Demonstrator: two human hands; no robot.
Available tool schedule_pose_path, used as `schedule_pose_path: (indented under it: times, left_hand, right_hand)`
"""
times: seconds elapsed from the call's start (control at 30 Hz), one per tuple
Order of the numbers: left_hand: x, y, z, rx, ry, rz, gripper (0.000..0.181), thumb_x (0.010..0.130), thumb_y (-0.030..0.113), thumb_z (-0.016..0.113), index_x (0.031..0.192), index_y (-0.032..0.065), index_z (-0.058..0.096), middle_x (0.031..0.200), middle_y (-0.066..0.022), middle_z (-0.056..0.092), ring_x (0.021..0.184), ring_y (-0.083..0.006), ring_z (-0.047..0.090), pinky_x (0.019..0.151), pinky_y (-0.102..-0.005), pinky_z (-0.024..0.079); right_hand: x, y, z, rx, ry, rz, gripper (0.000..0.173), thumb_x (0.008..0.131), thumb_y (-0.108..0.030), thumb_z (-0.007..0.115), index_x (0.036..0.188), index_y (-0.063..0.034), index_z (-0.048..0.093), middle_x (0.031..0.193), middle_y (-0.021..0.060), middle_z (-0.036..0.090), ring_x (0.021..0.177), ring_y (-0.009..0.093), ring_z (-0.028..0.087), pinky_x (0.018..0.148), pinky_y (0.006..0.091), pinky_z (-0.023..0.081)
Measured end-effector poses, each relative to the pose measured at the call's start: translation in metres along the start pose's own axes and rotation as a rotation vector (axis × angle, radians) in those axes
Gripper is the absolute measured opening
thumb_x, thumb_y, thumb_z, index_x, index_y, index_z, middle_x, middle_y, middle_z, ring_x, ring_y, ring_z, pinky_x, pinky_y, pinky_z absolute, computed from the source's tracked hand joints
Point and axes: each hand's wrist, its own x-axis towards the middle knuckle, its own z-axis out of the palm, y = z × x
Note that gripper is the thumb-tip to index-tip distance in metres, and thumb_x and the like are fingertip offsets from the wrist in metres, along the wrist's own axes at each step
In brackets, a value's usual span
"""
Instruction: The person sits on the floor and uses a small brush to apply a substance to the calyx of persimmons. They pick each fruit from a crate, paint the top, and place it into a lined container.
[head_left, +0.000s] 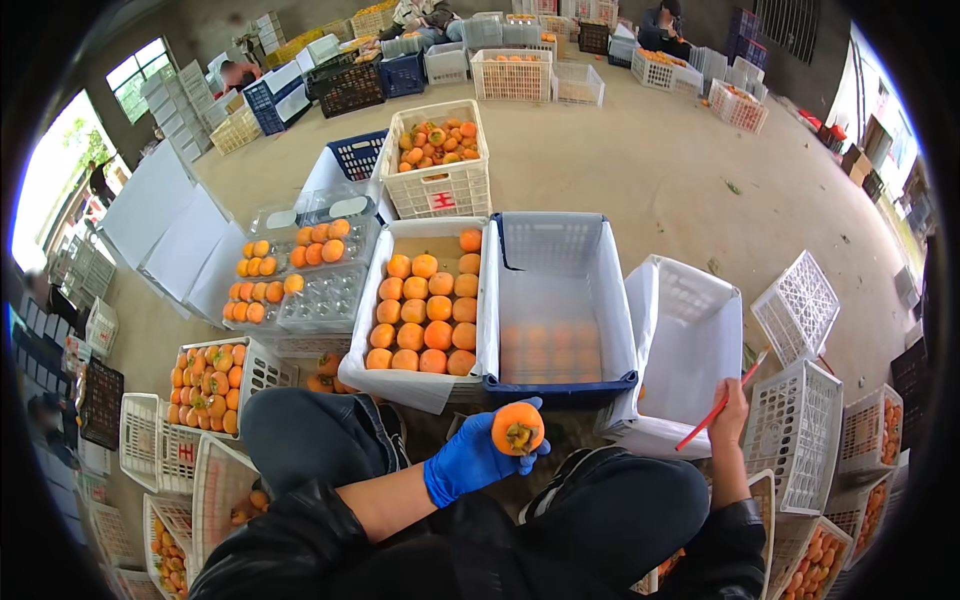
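My left hand, in a blue glove, holds an orange persimmon with its leafy calyx facing up, above the gap between my knees. Bare, my right hand grips a thin red-handled brush, tip pointing up and right, over the right edge of a white-lined crate. Rows of persimmons fill most of a lined white crate in front of me. Beside it, a blue crate with white lining has persimmons showing faintly through a translucent sheet.
Clear plastic trays, partly filled with persimmons, lie left of the lined crates. Beyond stands a tall white crate of persimmons. More crates flank me on both sides. Several people sit or stand farther off among stacked crates.
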Motion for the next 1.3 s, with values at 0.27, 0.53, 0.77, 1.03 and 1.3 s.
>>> schedule_pose_path:
  times: [0.27, 0.53, 0.77, 1.03, 1.3]
  left_hand:
    - [-0.014, 0.001, 0.012, -0.201, -0.041, 0.045, 0.046, 0.081, 0.030, 0.059, 0.119, 0.0054, 0.051, 0.108, -0.0202, 0.057, 0.091, -0.0278, 0.056, 0.074, -0.0337, 0.046]
    - [-0.040, 0.004, 0.010, 0.122, 0.113, 0.297, 0.050, 0.081, 0.035, 0.062, 0.121, 0.0085, 0.049, 0.124, -0.0141, 0.048, 0.100, -0.0228, 0.053, 0.083, -0.0332, 0.046]
    - [-0.058, 0.022, -0.012, -0.059, -0.040, 0.309, 0.063, 0.071, 0.025, 0.069, 0.126, 0.0094, 0.045, 0.130, -0.0183, 0.043, 0.109, -0.0259, 0.048, 0.092, -0.0397, 0.041]
    - [-0.051, 0.026, -0.004, 0.005, -0.039, 0.291, 0.065, 0.071, 0.024, 0.071, 0.128, 0.0073, 0.045, 0.132, -0.0216, 0.041, 0.113, -0.0304, 0.046, 0.098, -0.0391, 0.038]
    - [-0.048, 0.033, 0.012, 1.109, 0.063, 0.408, 0.076, 0.071, 0.013, 0.076, 0.135, 0.0053, 0.037, 0.136, -0.0118, 0.040, 0.127, -0.0220, 0.038, 0.104, -0.0346, 0.029]
  right_hand:
    - [0.037, -0.215, -0.077, 0.478, -0.055, -0.278, 0.008, 0.086, -0.006, 0.057, 0.092, -0.0028, 0.061, 0.076, 0.0094, 0.060, 0.068, 0.018, 0.059, 0.062, 0.0272, 0.046]
    - [-0.008, -0.273, -0.028, 0.906, -0.350, -0.159, 0.016, 0.093, -0.015, 0.050, 0.096, 0.0011, 0.053, 0.079, 0.0091, 0.063, 0.066, 0.014, 0.058, 0.065, 0.0251, 0.047]
    - [-0.018, -0.267, -0.016, 0.843, -0.427, -0.142, 0.014, 0.092, -0.012, 0.051, 0.094, 0.0019, 0.052, 0.079, 0.0133, 0.064, 0.066, 0.016, 0.059, 0.064, 0.0258, 0.048]
    - [-0.025, -0.257, -0.013, 0.744, -0.463, -0.190, 0.008, 0.087, -0.008, 0.057, 0.090, -0.0001, 0.054, 0.071, 0.0138, 0.057, 0.062, 0.024, 0.055, 0.057, 0.0312, 0.044]
    - [-0.022, -0.255, -0.021, 0.646, -0.455, -0.359, 0.011, 0.082, -0.007, 0.060, 0.088, -0.0014, 0.054, 0.072, 0.0158, 0.057, 0.066, 0.034, 0.056, 0.060, 0.0384, 0.045]
